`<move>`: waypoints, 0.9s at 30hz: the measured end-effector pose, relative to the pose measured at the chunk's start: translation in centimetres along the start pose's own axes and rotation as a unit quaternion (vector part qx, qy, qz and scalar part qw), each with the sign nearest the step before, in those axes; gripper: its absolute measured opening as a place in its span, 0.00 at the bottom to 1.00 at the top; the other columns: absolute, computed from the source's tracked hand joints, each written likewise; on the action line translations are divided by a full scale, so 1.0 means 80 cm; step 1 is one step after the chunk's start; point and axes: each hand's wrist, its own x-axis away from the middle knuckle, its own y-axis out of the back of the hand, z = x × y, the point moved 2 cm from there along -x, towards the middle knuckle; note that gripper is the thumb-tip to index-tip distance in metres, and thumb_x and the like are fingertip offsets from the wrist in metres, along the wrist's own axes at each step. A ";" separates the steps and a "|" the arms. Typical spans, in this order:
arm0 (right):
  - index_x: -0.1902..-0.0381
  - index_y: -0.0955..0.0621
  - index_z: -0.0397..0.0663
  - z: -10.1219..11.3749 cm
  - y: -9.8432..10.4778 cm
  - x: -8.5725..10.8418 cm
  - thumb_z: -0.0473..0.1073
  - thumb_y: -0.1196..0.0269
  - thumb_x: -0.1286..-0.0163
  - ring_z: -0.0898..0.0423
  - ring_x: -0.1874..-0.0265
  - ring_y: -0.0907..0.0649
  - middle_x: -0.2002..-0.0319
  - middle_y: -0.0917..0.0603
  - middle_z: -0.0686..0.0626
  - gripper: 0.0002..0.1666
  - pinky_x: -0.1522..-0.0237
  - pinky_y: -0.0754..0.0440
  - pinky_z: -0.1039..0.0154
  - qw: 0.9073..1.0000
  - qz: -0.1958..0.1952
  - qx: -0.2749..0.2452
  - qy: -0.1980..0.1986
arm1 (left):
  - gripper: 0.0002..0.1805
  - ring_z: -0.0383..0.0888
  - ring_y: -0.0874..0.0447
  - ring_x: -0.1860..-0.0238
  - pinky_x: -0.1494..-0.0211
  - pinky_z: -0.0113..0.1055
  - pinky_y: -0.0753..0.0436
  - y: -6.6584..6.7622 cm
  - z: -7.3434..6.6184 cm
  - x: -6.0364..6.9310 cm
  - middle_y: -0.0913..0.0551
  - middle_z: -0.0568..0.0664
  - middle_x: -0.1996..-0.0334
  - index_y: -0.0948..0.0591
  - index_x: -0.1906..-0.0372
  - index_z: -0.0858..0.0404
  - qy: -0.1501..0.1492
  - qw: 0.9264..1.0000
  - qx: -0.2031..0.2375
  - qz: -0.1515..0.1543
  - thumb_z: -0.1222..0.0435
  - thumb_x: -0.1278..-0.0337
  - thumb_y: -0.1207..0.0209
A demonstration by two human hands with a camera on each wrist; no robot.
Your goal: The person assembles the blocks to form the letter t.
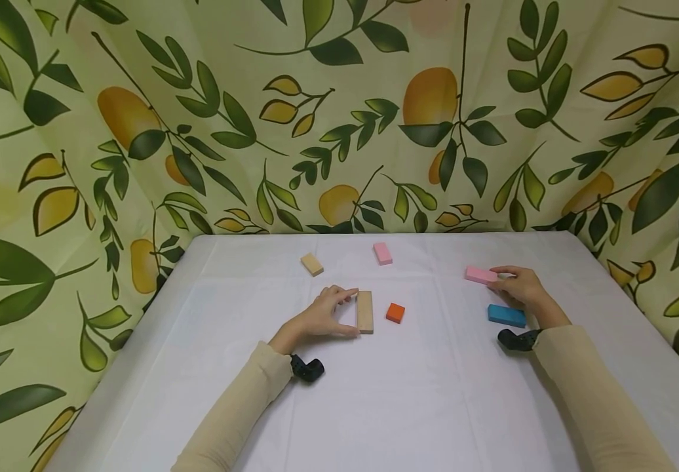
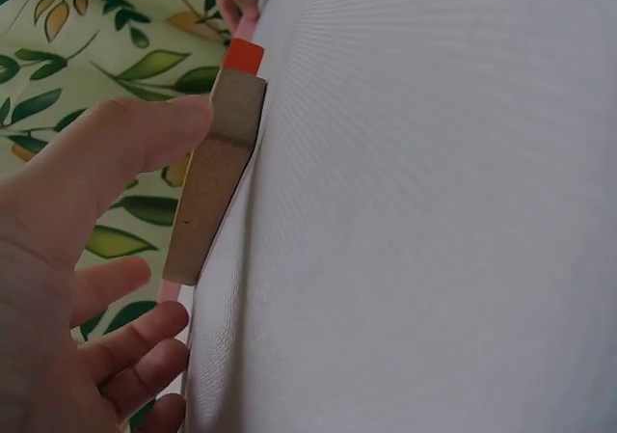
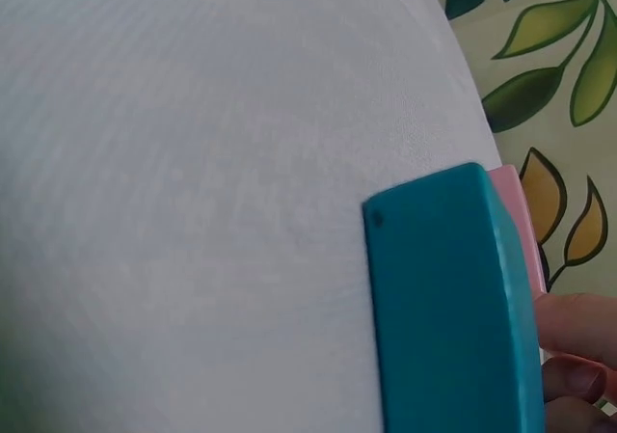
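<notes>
A long plain wooden block (image 1: 365, 313) lies lengthwise away from the person on the white table. The left hand (image 1: 322, 314) spans it from the left, thumb at the near end and a finger by the far end. In the left wrist view the thumb (image 2: 159, 129) meets or nearly meets the wooden block (image 2: 217, 177), while the other fingers stay spread apart from it. Over on the right, the right hand (image 1: 519, 286) pinches the right end of a pink block (image 1: 480, 275). A blue block (image 1: 506, 316) lies just nearer than that hand and partly hides the pink block (image 3: 519, 226) in the right wrist view.
A small orange block (image 1: 395, 313) sits right of the long wooden one. Farther back lie a short wooden block (image 1: 312, 264) and another pink block (image 1: 383, 253). Leaf-patterned cloth (image 1: 339, 131) hangs behind the white-covered table (image 1: 375, 406).
</notes>
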 end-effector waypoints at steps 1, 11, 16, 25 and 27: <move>0.31 0.35 0.37 0.000 0.000 0.000 0.49 0.37 0.36 0.46 0.55 0.33 0.54 0.30 0.34 0.40 0.65 0.34 0.62 1.000 -0.003 0.000 0.002 | 0.46 0.49 0.32 0.42 0.39 0.42 0.29 0.000 -0.001 0.002 0.28 0.57 0.43 0.34 0.29 0.61 -0.005 1.000 0.000 -0.002 0.54 0.55 0.28; 0.32 0.34 0.35 0.001 0.000 0.002 0.48 0.38 0.35 0.47 0.58 0.34 0.64 0.32 0.41 0.37 0.66 0.35 0.62 0.999 -0.014 0.026 0.018 | 0.31 0.56 0.38 0.26 0.25 0.54 0.36 -0.002 -0.010 0.017 0.35 0.57 0.28 0.29 0.33 0.62 -0.071 0.997 -0.042 0.008 0.59 0.40 0.38; 0.33 0.33 0.35 0.001 -0.002 0.003 0.48 0.39 0.33 0.49 0.59 0.34 0.67 0.33 0.44 0.36 0.66 0.36 0.62 0.999 -0.013 0.030 0.029 | 0.29 0.54 0.39 0.25 0.24 0.51 0.36 -0.005 -0.015 0.020 0.36 0.55 0.27 0.29 0.33 0.62 -0.084 0.994 -0.060 0.015 0.59 0.38 0.40; 0.34 0.32 0.35 0.006 -0.005 0.008 0.48 0.38 0.34 0.50 0.60 0.34 0.70 0.35 0.47 0.36 0.65 0.38 0.61 0.999 -0.014 0.025 0.045 | 0.29 0.52 0.41 0.24 0.23 0.49 0.36 -0.008 -0.017 0.018 0.37 0.53 0.26 0.29 0.32 0.60 -0.074 0.995 -0.063 0.023 0.59 0.37 0.41; 0.34 0.32 0.35 0.007 -0.007 0.008 0.47 0.38 0.35 0.50 0.60 0.35 0.70 0.35 0.47 0.36 0.65 0.38 0.61 0.999 -0.015 0.024 0.047 | 0.29 0.52 0.41 0.24 0.23 0.49 0.36 -0.009 -0.017 0.018 0.37 0.53 0.26 0.29 0.32 0.60 -0.073 0.995 -0.064 0.024 0.60 0.37 0.41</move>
